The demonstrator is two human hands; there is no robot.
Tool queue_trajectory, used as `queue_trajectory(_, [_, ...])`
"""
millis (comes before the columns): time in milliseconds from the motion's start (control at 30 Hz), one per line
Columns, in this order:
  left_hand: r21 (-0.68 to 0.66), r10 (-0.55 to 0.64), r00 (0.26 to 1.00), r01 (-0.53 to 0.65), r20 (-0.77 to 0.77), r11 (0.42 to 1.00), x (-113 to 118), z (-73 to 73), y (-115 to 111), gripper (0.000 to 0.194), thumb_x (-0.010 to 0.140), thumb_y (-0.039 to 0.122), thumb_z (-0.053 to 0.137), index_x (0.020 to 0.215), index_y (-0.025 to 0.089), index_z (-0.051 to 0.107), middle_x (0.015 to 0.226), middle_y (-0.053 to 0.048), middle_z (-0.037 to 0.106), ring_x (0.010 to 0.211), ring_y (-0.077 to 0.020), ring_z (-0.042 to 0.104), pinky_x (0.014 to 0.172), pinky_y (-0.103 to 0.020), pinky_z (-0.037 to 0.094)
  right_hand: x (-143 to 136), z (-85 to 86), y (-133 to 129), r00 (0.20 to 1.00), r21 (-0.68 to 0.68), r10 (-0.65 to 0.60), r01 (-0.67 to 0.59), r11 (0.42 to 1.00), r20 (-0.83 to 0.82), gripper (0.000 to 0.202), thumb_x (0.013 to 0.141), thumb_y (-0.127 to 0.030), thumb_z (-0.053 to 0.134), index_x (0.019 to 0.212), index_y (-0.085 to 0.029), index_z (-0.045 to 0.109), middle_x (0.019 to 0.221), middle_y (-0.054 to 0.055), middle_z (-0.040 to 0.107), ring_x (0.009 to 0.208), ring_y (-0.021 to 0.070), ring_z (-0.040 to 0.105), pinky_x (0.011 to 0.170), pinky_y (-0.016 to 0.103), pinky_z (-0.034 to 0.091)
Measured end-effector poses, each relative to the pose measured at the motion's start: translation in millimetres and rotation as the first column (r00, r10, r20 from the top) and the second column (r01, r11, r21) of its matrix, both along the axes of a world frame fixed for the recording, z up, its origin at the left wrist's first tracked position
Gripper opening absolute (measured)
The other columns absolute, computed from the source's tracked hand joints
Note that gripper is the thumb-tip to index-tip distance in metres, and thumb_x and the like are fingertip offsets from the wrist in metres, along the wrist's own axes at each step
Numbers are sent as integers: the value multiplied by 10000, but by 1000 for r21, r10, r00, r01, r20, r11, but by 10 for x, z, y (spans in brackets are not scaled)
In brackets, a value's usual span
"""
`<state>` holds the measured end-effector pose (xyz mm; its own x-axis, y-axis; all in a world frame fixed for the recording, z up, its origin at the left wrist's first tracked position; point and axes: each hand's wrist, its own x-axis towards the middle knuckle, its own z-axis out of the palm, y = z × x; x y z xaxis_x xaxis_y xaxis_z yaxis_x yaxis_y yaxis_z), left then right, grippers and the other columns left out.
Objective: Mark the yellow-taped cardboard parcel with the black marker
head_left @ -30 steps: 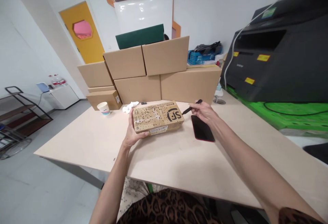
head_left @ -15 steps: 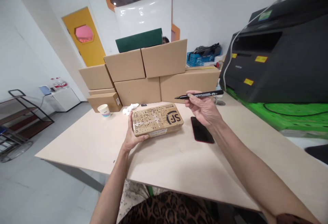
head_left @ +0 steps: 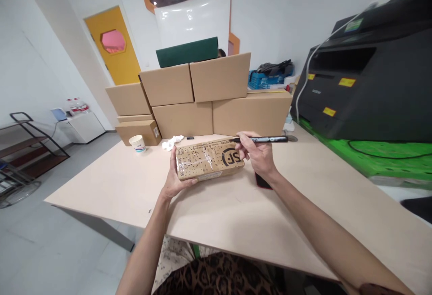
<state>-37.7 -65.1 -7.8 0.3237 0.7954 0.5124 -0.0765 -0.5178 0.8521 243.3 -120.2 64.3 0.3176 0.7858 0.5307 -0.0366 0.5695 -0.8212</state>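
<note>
A small brown cardboard box [head_left: 205,160], printed with "SF" and dotted with black marks, lies on the table in front of me. Clear tape shines across its top. My left hand [head_left: 176,179] grips its left end, thumb along the near side. In my right hand [head_left: 256,153] is a black marker [head_left: 270,139], uncapped, its tip at the box's far right corner; whether it touches the cardboard I cannot tell. Partly hidden under my right hand is a dark phone [head_left: 263,181]. The small black marker cap [head_left: 190,138] lies beyond the box.
Stacked cardboard boxes [head_left: 182,120] stand along the table's far side, a green box [head_left: 187,52] on top. A paper cup [head_left: 137,143] and crumpled white tissue [head_left: 173,142] are at the back left. On the right, a black printer [head_left: 344,83] sits on a green surface [head_left: 381,162].
My right hand has moved left and slightly down, bringing the marker tip to the box's far right corner. It now covers much of the phone. My left hand keeps its hold.
</note>
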Motion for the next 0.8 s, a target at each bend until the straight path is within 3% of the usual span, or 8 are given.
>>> queue_trajectory(67, [10, 14, 1000, -14, 3, 1000, 2, -10, 1, 1487, 565, 449, 995, 1673, 337, 9, 1686, -184, 319, 1563, -423, 324, 1271, -589, 291, -20, -18, 1, 1000, -9, 19, -19, 1000, -2, 449, 793, -630, 779, 971, -228, 685, 716, -17, 698, 448, 102, 555, 406, 242, 386])
queue_trajectory(167, [31, 21, 1000, -21, 0, 999, 3, -33, 13, 1465, 580, 458, 987, 1673, 330, 19, 1704, -184, 273, 1577, -422, 289, 1277, -589, 273, -31, -66, 10, 1000, 5, 4, -4, 1000, 29, 405, 769, -554, 836, 942, -238, 651, 664, -53, 645, 477, 96, 531, 440, 230, 388])
queue_trajectory(300, [41, -12, 1000, 13, -23, 999, -5, -62, 41, 1464, 594, 460, 982, 1668, 368, -9, 1712, -161, 250, 1580, -428, 274, 1275, -620, 260, -9, -159, 58, 996, 34, -71, 69, 997, 53, 361, 851, -538, 764, 807, -249, 551, 528, -97, 493, 443, 92, 426, 450, 234, 353])
queue_trajectory(400, [44, -33, 999, 34, -28, 998, -9, -70, 53, 1458, 607, 457, 978, 1663, 392, -26, 1718, -145, 241, 1576, -425, 288, 1272, -625, 274, 12, -194, 106, 977, 73, -155, 145, 987, 149, 363, 891, -523, 713, 738, -242, 541, 557, -76, 496, 484, 102, 432, 489, 252, 367])
queue_trajectory(533, [50, -39, 999, 40, -36, 998, -16, -66, 52, 1454, 608, 448, 978, 1662, 393, -22, 1715, -144, 243, 1570, -425, 301, 1275, -625, 272, -11, -144, 130, 927, 132, -261, 232, 964, 271, 366, 901, -483, 694, 669, -231, 564, 582, -50, 529, 540, 117, 471, 565, 275, 412])
queue_trajectory(800, [79, -25, 999, 29, -42, 996, -17, -67, 54, 1430, 604, 451, 979, 1663, 388, 19, 1715, -147, 215, 1571, -422, 290, 1283, -643, 238, -94, -58, 147, 895, 148, -284, 247, 958, 345, 358, 885, -483, 689, 662, -233, 566, 566, -49, 546, 532, 124, 491, 565, 281, 417])
